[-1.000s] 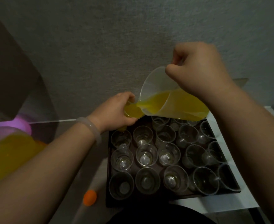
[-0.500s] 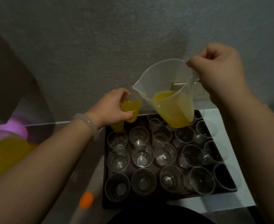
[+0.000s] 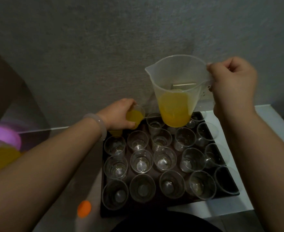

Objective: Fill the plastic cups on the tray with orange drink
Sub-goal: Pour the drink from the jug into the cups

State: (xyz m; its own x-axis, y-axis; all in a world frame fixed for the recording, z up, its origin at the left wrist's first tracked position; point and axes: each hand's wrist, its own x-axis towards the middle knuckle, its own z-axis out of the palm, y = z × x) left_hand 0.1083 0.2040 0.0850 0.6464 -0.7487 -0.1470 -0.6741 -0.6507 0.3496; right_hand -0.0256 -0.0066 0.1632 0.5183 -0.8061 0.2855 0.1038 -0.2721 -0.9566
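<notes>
Barely started: my left hand (image 3: 119,114) curls its fingers round one filled cup (image 3: 135,117) at centre left. My right hand (image 3: 233,86) grips the upright jug (image 3: 176,91). Nearly all the cups (image 3: 142,162) on the tray (image 3: 228,195) are empty.

Dim light. A rough grey textured wall (image 3: 104,47) fills twelve o'clock; a dark brown panel (image 3: 2,91) stands at nine; a white flat tabletop (image 3: 265,148) lies at four.

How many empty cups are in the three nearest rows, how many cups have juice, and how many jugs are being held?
Empty cups, three nearest rows: 15
Cups with juice: 2
Jugs: 1
Total: 18
</notes>
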